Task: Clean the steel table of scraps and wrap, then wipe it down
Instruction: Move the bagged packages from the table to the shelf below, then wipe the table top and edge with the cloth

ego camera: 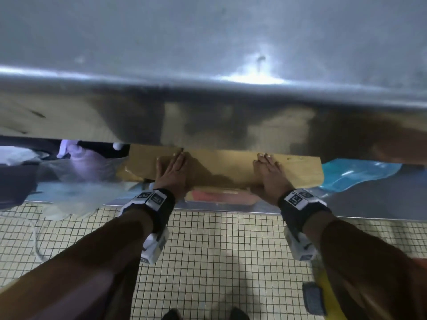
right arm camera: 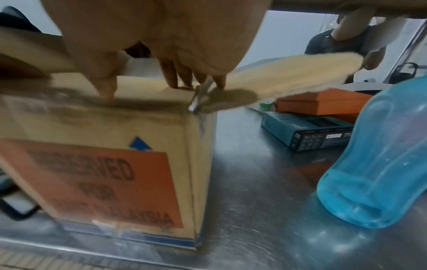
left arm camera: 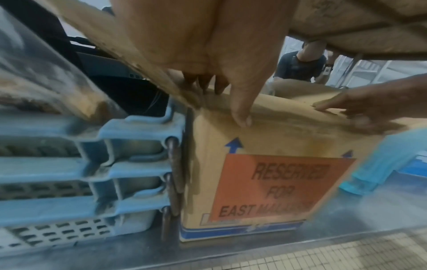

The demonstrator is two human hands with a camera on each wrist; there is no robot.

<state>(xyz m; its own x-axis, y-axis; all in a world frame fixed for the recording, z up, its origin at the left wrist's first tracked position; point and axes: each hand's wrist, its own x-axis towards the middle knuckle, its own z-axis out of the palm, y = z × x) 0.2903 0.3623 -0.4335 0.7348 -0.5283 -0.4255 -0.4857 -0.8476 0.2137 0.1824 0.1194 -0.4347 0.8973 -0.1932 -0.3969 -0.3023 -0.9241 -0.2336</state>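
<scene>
A brown cardboard box [ego camera: 221, 167] with an orange label stands on the lower steel shelf [ego camera: 374, 199], under the steel table top [ego camera: 208, 42]. My left hand [ego camera: 172, 169] lies flat on the left part of its top, fingers straight. My right hand [ego camera: 268, 174] lies flat on the right part. In the left wrist view the thumb [left arm camera: 240, 113] reaches the box's [left arm camera: 254, 173] front top edge, and a side flap [left arm camera: 110, 42] stands up at a slant. The right wrist view shows the box [right arm camera: 115, 173] with another flap [right arm camera: 289, 76] sticking out to the right.
A translucent blue plastic piece [ego camera: 355, 172] lies right of the box. Stacked blue crates [left arm camera: 69, 173] and clear plastic wrap [ego camera: 76, 181] are on its left. An orange box [right arm camera: 323, 102] and a dark box [right arm camera: 307, 131] sit farther back. A person [left arm camera: 300, 67] is beyond the shelf. Below me is tiled floor [ego camera: 208, 250].
</scene>
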